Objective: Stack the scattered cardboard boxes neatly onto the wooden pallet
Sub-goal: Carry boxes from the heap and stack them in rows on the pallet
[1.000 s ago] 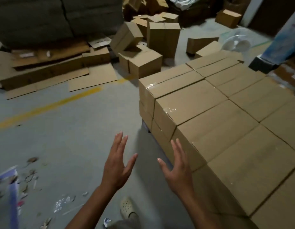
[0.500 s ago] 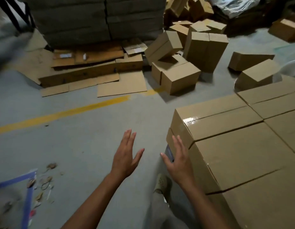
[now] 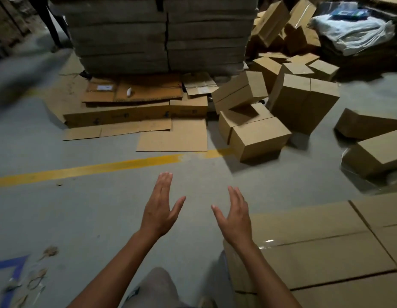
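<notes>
Both the left hand (image 3: 158, 211) and right hand (image 3: 235, 215) are reaching out wide and empty; the tilted box (image 3: 239, 91) is leaning on the nearest box (image 3: 258, 138), risking toppling if that is pulled.

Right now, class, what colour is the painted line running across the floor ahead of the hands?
Yellow. The floor line shows clearly in the head view, the only one.

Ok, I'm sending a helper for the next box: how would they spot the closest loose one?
Follow the yellow floor line rightward until it runs under the pile of loose boxes. The front box sitting on that line is the one. Unlike its neighbours, it lies flat on the floor, nothing stacked on it, at the pile's nearest edge.
</notes>
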Action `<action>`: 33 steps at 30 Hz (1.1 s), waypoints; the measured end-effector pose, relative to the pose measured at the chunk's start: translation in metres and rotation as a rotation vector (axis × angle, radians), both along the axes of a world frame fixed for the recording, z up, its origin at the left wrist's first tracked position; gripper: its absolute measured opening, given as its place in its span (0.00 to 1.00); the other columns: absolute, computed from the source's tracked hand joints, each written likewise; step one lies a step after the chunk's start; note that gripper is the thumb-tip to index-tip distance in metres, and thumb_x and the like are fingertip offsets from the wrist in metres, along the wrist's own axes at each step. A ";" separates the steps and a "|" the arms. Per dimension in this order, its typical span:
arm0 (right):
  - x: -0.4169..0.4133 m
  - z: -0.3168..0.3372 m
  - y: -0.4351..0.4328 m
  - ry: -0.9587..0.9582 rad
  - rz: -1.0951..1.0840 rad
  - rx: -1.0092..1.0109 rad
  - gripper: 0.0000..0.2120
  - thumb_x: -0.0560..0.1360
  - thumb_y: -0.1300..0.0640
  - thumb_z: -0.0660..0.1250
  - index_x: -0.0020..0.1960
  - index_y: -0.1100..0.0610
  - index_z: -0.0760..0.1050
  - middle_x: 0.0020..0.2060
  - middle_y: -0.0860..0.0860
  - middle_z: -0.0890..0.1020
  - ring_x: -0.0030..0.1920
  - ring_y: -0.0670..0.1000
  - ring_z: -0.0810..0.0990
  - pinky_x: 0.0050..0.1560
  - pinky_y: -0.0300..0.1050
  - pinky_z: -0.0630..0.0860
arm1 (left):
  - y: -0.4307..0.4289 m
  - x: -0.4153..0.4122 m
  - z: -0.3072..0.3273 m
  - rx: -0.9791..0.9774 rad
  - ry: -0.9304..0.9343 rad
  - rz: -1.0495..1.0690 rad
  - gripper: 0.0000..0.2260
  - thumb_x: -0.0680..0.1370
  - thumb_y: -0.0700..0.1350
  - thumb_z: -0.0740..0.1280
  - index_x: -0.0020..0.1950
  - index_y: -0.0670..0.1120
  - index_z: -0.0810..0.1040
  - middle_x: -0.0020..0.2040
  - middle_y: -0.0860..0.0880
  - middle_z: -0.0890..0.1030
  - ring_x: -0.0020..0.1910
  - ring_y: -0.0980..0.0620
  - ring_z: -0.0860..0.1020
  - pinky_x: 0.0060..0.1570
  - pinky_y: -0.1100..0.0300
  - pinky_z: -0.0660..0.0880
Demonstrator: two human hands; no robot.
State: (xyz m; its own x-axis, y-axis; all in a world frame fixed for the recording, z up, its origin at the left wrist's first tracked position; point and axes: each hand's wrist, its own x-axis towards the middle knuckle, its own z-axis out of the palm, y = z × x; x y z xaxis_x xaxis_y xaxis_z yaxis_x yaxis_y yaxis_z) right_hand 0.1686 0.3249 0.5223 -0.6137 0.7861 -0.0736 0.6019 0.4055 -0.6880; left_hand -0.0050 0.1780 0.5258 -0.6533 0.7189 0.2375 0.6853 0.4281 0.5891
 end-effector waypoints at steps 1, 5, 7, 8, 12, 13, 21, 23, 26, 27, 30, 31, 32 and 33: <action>-0.012 -0.002 0.014 -0.008 0.000 -0.008 0.35 0.79 0.42 0.67 0.81 0.52 0.58 0.80 0.53 0.58 0.79 0.54 0.58 0.75 0.49 0.62 | 0.014 -0.011 -0.001 0.003 -0.014 -0.001 0.35 0.79 0.62 0.57 0.81 0.42 0.59 0.80 0.44 0.62 0.81 0.51 0.54 0.75 0.54 0.59; -0.063 -0.017 0.064 -0.049 -0.009 -0.018 0.35 0.79 0.41 0.66 0.81 0.50 0.57 0.81 0.52 0.56 0.79 0.54 0.58 0.74 0.51 0.63 | 0.065 -0.060 -0.016 -0.003 -0.039 -0.003 0.36 0.79 0.63 0.57 0.81 0.43 0.58 0.81 0.45 0.61 0.81 0.52 0.53 0.75 0.56 0.58; -0.094 -0.022 0.091 -0.066 -0.017 -0.019 0.36 0.80 0.42 0.66 0.81 0.50 0.56 0.81 0.52 0.56 0.79 0.54 0.57 0.74 0.50 0.63 | 0.094 -0.093 -0.023 0.000 -0.056 -0.012 0.37 0.79 0.64 0.56 0.81 0.44 0.57 0.81 0.46 0.60 0.81 0.54 0.52 0.76 0.57 0.57; -0.112 -0.025 0.105 -0.067 -0.022 -0.023 0.36 0.80 0.42 0.66 0.81 0.50 0.55 0.81 0.52 0.56 0.79 0.54 0.57 0.74 0.50 0.63 | 0.110 -0.112 -0.026 0.004 -0.066 -0.015 0.37 0.79 0.64 0.57 0.81 0.44 0.57 0.81 0.46 0.60 0.81 0.55 0.51 0.76 0.57 0.57; -0.195 -0.025 0.167 -0.062 -0.057 -0.019 0.36 0.79 0.42 0.66 0.81 0.50 0.55 0.81 0.52 0.56 0.80 0.54 0.56 0.74 0.51 0.64 | 0.177 -0.199 -0.025 0.000 -0.102 -0.019 0.34 0.81 0.58 0.63 0.81 0.45 0.56 0.81 0.46 0.58 0.81 0.54 0.52 0.73 0.61 0.54; -0.216 -0.022 0.181 -0.062 -0.066 -0.024 0.36 0.79 0.42 0.66 0.82 0.50 0.55 0.81 0.52 0.56 0.80 0.54 0.56 0.74 0.52 0.64 | 0.193 -0.220 -0.022 -0.011 -0.115 -0.023 0.33 0.82 0.56 0.64 0.82 0.46 0.56 0.81 0.46 0.58 0.81 0.53 0.53 0.73 0.61 0.54; -0.343 0.011 0.283 -0.037 -0.131 -0.044 0.36 0.80 0.42 0.66 0.82 0.48 0.53 0.81 0.51 0.54 0.80 0.54 0.56 0.73 0.54 0.65 | 0.309 -0.355 -0.001 -0.047 -0.175 -0.089 0.32 0.82 0.56 0.63 0.82 0.48 0.54 0.82 0.47 0.57 0.81 0.52 0.51 0.75 0.58 0.53; -0.362 0.014 0.308 -0.032 -0.141 -0.045 0.36 0.80 0.43 0.66 0.82 0.48 0.53 0.82 0.51 0.54 0.80 0.54 0.55 0.73 0.54 0.64 | 0.339 -0.377 0.003 -0.039 -0.173 -0.104 0.32 0.82 0.56 0.63 0.82 0.48 0.54 0.82 0.48 0.57 0.81 0.52 0.52 0.74 0.60 0.52; -0.389 0.014 0.354 -0.036 -0.177 -0.048 0.36 0.80 0.44 0.66 0.82 0.48 0.53 0.82 0.51 0.54 0.80 0.54 0.55 0.73 0.53 0.64 | 0.390 -0.409 0.006 -0.035 -0.178 -0.118 0.32 0.82 0.56 0.63 0.82 0.47 0.55 0.82 0.47 0.57 0.81 0.52 0.52 0.73 0.61 0.52; -0.397 0.012 0.371 -0.026 -0.187 -0.049 0.36 0.80 0.44 0.66 0.82 0.49 0.53 0.81 0.51 0.54 0.80 0.54 0.55 0.73 0.53 0.64 | 0.409 -0.420 0.005 -0.031 -0.172 -0.130 0.32 0.82 0.56 0.63 0.82 0.47 0.55 0.82 0.47 0.57 0.81 0.52 0.52 0.73 0.60 0.53; -0.424 0.004 0.430 0.001 -0.224 -0.076 0.36 0.80 0.45 0.67 0.82 0.49 0.54 0.81 0.52 0.55 0.80 0.54 0.54 0.75 0.55 0.63 | 0.476 -0.450 0.004 -0.040 -0.169 -0.159 0.32 0.82 0.56 0.63 0.82 0.48 0.55 0.82 0.47 0.58 0.81 0.52 0.53 0.74 0.58 0.54; -0.430 0.004 0.444 -0.006 -0.235 -0.071 0.36 0.80 0.45 0.67 0.82 0.50 0.54 0.81 0.52 0.56 0.80 0.54 0.55 0.75 0.56 0.63 | 0.491 -0.457 0.004 -0.036 -0.161 -0.165 0.31 0.82 0.56 0.62 0.82 0.48 0.55 0.82 0.48 0.58 0.81 0.52 0.53 0.75 0.58 0.55; -0.438 0.003 0.463 -0.003 -0.244 -0.069 0.36 0.79 0.45 0.67 0.82 0.50 0.54 0.81 0.53 0.56 0.80 0.54 0.55 0.75 0.56 0.63 | 0.512 -0.467 0.005 -0.030 -0.155 -0.176 0.31 0.82 0.56 0.62 0.82 0.48 0.55 0.82 0.48 0.59 0.81 0.52 0.53 0.75 0.57 0.55; -0.446 0.000 0.488 0.009 -0.251 -0.078 0.36 0.80 0.45 0.67 0.81 0.50 0.55 0.81 0.53 0.56 0.80 0.55 0.55 0.75 0.56 0.63 | 0.540 -0.477 0.004 -0.027 -0.163 -0.192 0.31 0.82 0.56 0.62 0.82 0.49 0.55 0.82 0.48 0.58 0.81 0.53 0.53 0.75 0.57 0.55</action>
State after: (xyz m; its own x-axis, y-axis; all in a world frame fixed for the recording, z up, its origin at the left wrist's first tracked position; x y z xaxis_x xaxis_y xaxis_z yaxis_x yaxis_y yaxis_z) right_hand -0.2777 0.8129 0.5228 -0.4008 0.9061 -0.1352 0.6705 0.1895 -0.7173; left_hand -0.4821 0.7179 0.5296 -0.5325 0.8380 0.1192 0.6521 0.3164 0.6889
